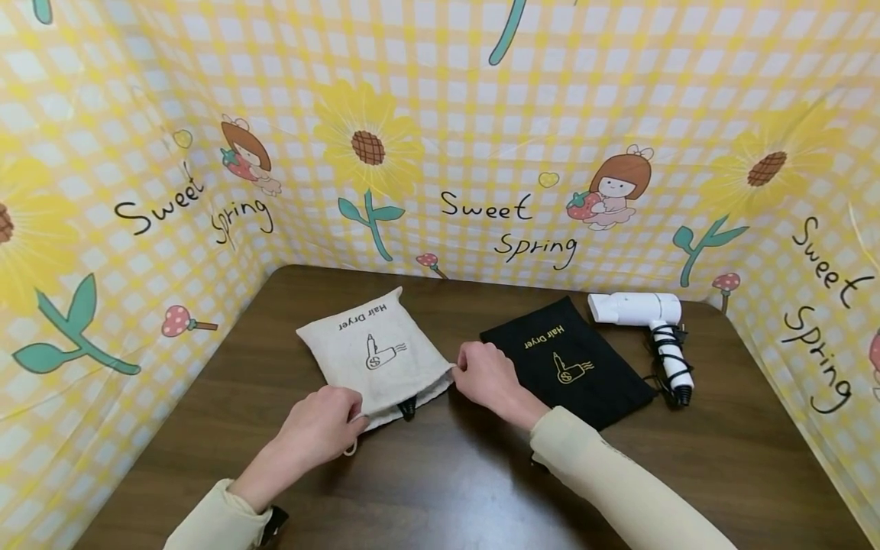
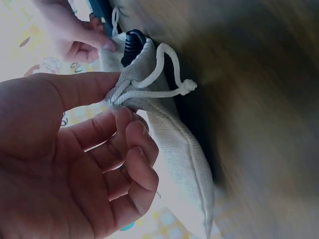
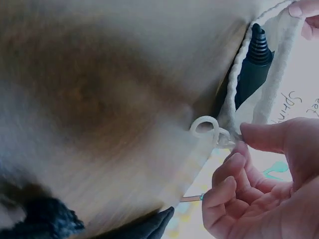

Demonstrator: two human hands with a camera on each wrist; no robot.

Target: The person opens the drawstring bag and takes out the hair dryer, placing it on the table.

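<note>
A cream drawstring bag (image 1: 344,347) printed "Hair Dryer" lies on the table, its mouth towards me and partly open. My left hand (image 1: 323,424) pinches the left corner of that mouth between thumb and fingers, beside a knotted white drawstring (image 2: 167,74). The opposite corner is pinched by my right hand (image 1: 488,378), where a loop of white cord (image 3: 204,124) sticks out. Inside the opening shows a black hair dryer handle (image 3: 254,72) with a ribbed cord end; the rest of it is hidden in the cloth.
Right of the cream bag lies a black bag (image 1: 571,367) with yellow "Hair Dryer" print. A white hair dryer (image 1: 635,308), black cord wound round its handle, sits beyond it on the brown table (image 1: 241,367). A patterned yellow cloth (image 1: 481,153) walls the back and sides.
</note>
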